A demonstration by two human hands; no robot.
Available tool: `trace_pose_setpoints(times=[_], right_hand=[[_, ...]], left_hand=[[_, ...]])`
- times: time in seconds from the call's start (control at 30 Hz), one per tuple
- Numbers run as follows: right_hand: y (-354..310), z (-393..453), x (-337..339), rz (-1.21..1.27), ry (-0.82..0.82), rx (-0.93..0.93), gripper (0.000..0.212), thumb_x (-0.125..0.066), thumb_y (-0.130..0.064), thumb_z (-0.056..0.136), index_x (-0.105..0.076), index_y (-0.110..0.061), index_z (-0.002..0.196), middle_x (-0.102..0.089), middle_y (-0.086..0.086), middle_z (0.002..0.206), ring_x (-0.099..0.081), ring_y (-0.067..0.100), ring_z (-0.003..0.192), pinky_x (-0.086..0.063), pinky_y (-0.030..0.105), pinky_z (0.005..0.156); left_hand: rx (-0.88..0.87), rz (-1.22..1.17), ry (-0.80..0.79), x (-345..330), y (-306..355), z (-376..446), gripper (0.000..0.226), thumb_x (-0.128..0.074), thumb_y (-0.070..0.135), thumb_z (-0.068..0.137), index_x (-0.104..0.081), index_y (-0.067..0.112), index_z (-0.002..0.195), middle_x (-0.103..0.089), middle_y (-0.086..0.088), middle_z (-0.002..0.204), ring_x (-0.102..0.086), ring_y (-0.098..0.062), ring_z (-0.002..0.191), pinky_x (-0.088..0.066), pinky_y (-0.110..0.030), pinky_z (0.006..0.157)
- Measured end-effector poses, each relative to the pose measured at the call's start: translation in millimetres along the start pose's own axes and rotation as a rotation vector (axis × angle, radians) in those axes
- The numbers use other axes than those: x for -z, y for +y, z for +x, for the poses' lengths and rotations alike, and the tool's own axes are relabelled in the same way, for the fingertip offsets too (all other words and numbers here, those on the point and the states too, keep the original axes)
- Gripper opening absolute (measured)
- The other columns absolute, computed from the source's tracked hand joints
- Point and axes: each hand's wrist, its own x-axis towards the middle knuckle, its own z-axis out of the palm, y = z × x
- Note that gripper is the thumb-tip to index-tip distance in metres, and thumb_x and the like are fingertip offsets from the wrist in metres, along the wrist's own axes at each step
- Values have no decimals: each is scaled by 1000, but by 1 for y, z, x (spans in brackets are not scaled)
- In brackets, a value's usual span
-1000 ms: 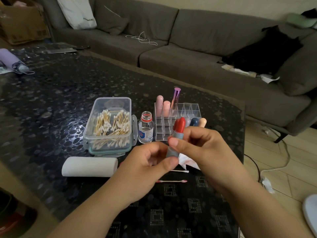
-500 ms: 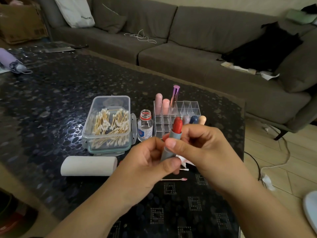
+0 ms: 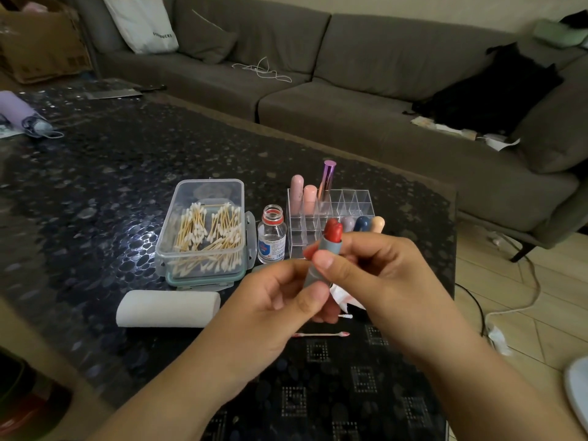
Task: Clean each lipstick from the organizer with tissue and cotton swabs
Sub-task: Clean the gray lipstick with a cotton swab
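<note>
I am gripping the grey lipstick upright above the table with both my left hand and right hand, its red tip showing before the clear organizer.

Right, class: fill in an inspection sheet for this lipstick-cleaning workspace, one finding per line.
Surface: dark pebble-patterned table, glossy.
Job's things: red lipstick held up, bullet exposed; clear organizer with capped lipsticks; open box of cotton swabs; tissue roll; small uncapped bottle.
Clutter: used pink-tipped swab; crumpled tissue.
Hands: left hand and right hand both grip the lipstick.
Cables: white cord on the sofa; floor cables.
Surroundings: grey sofa, cardboard box.
</note>
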Motion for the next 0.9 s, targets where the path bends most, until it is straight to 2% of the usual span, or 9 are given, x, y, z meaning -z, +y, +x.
trace_pose_setpoints(times=[0.13, 0.2, 0.37, 0.43, 0.57, 0.63, 0.7, 0.8, 0.9], right_hand=[[-1, -1, -5, -28, 89, -30, 28, -64, -37, 71, -74, -15, 86, -65, 29, 80, -65, 38, 70, -57, 30, 64], [3, 0, -5, -69, 115, -24, 37, -63, -40, 72, -74, -8, 86, -62, 33, 85, -63, 41, 77, -56, 34, 68], [6, 3, -6, 56, 67, 21, 43, -62, -33, 84, -62, 10, 85, -61, 28, 66, -57, 29, 48, -52, 34, 56], [5, 3, -5, 144, 12, 26, 40, -61, -33, 83, -62, 7, 84, -62, 19, 60, -56, 27, 45, -51, 34, 53], [2, 0, -1, 284, -141, 48, 31, -65, -42, 81, -70, -12, 87, -64, -1, 59, -57, 11, 49, -48, 20, 53], [0, -1, 0, 303, -185, 70, 29, -64, -43, 79, -71, -17, 87, -63, -8, 60, -55, 4, 51, -46, 15, 55], [-1, 0, 1, 282, -178, 63, 30, -64, -41, 80, -71, -14, 89, -64, 1, 59, -55, 10, 47, -47, 20, 52], [1, 0, 2, 176, -77, 72, 23, -65, -31, 83, -71, -10, 89, -62, 11, 61, -53, 19, 45, -49, 28, 48], [4, 0, 1, 85, -14, 90, 27, -62, -29, 81, -70, -3, 87, -63, 17, 64, -54, 24, 49, -52, 29, 52]], left_hand=[[-55, 193, 134, -6, -2, 0, 30, -56, 35, 81, -65, 14, 101, -68, 9, 74, -64, -1, 73, -47, -13, 69], [-88, 255, 152, -8, -2, 1, 29, -53, 36, 82, -64, 18, 102, -67, 16, 75, -63, 2, 73, -46, -10, 68], [-114, 307, 87, -6, -5, -1, 27, -48, 55, 84, -62, 33, 87, -61, 9, 72, -59, -4, 73, -48, -21, 74], [-81, 167, 15, -5, -4, -1, 33, -51, 59, 83, -61, 28, 81, -56, 5, 69, -54, -11, 71, -49, -31, 76], [46, -365, -292, -5, 6, -3, 33, -55, 44, 89, -62, 12, 92, -51, 2, 69, -48, -12, 65, -45, -23, 70], [85, -488, -396, -2, 8, -3, 33, -54, 37, 92, -61, 6, 99, -54, 0, 72, -51, -12, 67, -46, -25, 72], [61, -413, -338, -2, 6, -2, 36, -56, 41, 90, -64, 7, 99, -59, -2, 74, -57, -14, 71, -48, -27, 75], [-1, -190, -91, -6, 1, -1, 49, -66, 56, 76, -67, 15, 102, -65, -3, 84, -63, -16, 84, -50, -30, 82], [-43, -66, 20, -7, -4, 0, 59, -71, 60, 67, -65, 15, 105, -65, 2, 82, -62, -11, 79, -49, -23, 77]])
